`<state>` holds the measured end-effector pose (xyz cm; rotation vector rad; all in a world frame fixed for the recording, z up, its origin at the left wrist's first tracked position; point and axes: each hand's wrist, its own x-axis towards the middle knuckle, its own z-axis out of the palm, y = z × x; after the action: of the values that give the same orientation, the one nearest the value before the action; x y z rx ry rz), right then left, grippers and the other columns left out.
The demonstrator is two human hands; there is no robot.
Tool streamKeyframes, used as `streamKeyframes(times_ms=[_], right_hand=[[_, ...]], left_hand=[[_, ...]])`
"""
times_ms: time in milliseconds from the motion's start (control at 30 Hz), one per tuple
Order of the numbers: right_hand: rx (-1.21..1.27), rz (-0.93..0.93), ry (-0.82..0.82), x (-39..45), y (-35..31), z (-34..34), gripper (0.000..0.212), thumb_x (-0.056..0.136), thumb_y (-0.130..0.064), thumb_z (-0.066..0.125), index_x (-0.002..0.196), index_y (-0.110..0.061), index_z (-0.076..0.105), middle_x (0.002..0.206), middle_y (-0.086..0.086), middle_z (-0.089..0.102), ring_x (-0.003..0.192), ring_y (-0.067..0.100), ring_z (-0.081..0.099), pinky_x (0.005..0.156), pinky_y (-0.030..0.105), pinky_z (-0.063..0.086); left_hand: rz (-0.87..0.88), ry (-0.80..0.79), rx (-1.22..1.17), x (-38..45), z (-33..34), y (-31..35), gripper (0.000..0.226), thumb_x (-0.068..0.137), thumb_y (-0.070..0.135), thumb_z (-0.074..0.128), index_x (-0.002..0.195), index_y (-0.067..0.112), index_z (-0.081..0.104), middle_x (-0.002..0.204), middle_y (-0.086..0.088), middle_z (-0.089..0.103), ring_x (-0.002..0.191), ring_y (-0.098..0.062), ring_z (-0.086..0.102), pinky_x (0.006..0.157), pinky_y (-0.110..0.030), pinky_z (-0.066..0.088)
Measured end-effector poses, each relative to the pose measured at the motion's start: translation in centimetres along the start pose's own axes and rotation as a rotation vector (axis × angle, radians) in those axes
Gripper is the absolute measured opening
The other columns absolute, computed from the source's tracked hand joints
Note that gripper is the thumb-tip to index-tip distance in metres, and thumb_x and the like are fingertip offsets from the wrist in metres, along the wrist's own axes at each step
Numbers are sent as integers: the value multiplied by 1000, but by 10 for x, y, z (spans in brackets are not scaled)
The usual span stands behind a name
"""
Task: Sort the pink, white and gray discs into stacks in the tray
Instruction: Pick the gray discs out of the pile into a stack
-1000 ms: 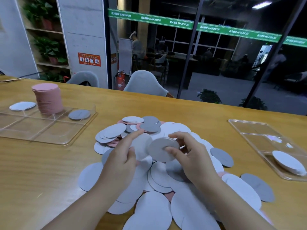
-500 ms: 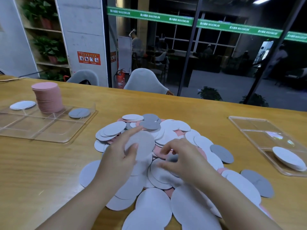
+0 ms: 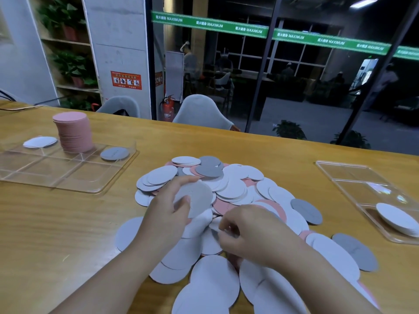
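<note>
A loose pile of white, gray and pink discs [image 3: 235,189] covers the middle of the wooden table. My left hand [image 3: 165,214] grips gray discs [image 3: 197,198] upright above the pile's left side, thumb in front, fingers behind. My right hand [image 3: 251,232] reaches down into the pile with curled fingers, pinching at the edge of a gray disc [image 3: 215,234]. The clear divided tray [image 3: 68,175] at the left holds a tall pink stack [image 3: 73,132], a few white discs [image 3: 40,141] and a gray disc [image 3: 114,153].
A second clear tray [image 3: 353,177] at the right holds a low stack of white discs [image 3: 396,218]. Two gray chairs stand behind the table's far edge. Bare wood lies between the left tray and the pile.
My right hand passed its gray disc to my left hand, then dropped to the pile in front. My left hand stayed in place holding the discs.
</note>
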<state>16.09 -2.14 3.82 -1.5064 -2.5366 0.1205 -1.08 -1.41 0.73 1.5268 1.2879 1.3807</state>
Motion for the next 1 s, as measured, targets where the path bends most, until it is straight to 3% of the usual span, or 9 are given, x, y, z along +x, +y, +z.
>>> streamKeyframes(times_ms=[67,167,233,300,400,533,633,800,1000], right_hand=[[-51,10,84,1,2,2,26,86,-30,42,71,-11,50,68,5,51,66,20,43,53,33,28],[-207,-17,232,7,5,7,26,86,-30,39,63,-17,40,60,-3,43,63,19,46,49,31,19],[-136,-15,401,8,7,11,26,81,-26,43,57,-17,40,53,-6,40,55,18,45,45,29,19],[31,-53,502,9,14,15,27,85,-22,38,62,-12,49,60,-2,48,66,20,44,58,32,31],[218,-24,489,13,17,20,35,91,-26,29,78,-9,56,76,1,50,81,20,41,76,31,32],[431,62,335,12,10,20,23,94,-31,31,85,-23,50,84,-9,42,91,4,42,74,23,35],[445,22,318,12,8,20,13,95,-31,37,85,-30,45,82,-17,40,85,-11,42,74,10,34],[606,81,344,10,11,20,9,92,-20,54,89,-28,54,82,-18,51,79,2,52,74,24,48],[547,132,404,8,29,1,29,90,-14,58,83,-40,49,84,-20,59,79,1,54,67,13,42]], left_hand=[[10,-35,5,-1,0,-1,49,96,7,42,106,54,55,112,31,52,62,1,52,69,-20,56],[10,-64,3,-2,0,-2,56,96,5,39,105,58,54,117,34,48,63,3,53,73,-21,56],[6,-71,-11,-2,1,-2,61,96,3,39,101,62,55,116,36,49,68,2,53,73,-23,57],[3,-74,-18,0,1,-3,63,96,3,39,99,64,56,114,41,49,82,1,56,74,-27,57],[16,-97,-25,-1,3,-4,59,97,5,39,104,61,57,115,40,50,107,-2,54,77,-33,58],[19,-150,-73,-5,7,-4,40,96,17,48,102,54,61,95,31,59,79,2,55,76,-37,58],[108,-182,35,-6,9,-1,34,85,36,55,112,57,52,114,33,54,105,3,55,86,-36,52],[158,-182,137,-5,7,-1,42,87,25,57,115,55,50,119,37,49,115,10,46,89,-38,51],[124,-123,129,-5,4,0,50,92,15,55,112,61,51,117,45,44,113,12,45,92,-45,50]])
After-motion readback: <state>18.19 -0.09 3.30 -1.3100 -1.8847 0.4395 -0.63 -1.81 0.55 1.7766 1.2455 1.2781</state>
